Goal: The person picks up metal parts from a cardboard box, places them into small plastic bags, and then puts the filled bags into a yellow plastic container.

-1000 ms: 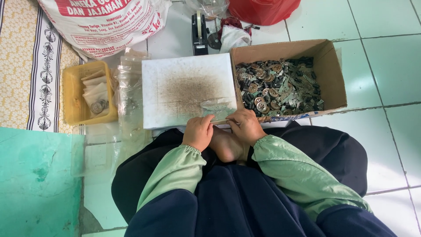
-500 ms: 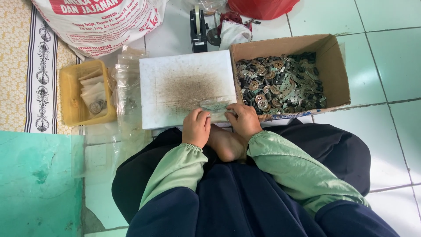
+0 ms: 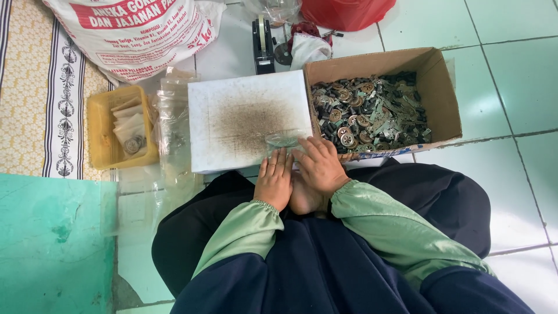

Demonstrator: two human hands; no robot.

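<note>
Small clear plastic bag (image 3: 283,140), flat on stained white board (image 3: 249,119)

Left hand: the left hand (image 3: 274,183) lies palm down, fingers straight, at the near edge of the white board (image 3: 247,119).
Right hand: the right hand (image 3: 320,168) rests beside it, fingertips on a small clear plastic bag (image 3: 283,140).
Board: flat, stained brown in the middle.
Box: a cardboard box (image 3: 440,93) just right of the board holds small metal parts (image 3: 369,110).
Tray: a yellow tray (image 3: 99,131) with paper pieces sits well left.
Behind: a tape dispenser (image 3: 263,43) and a printed sack (image 3: 131,29).
</note>
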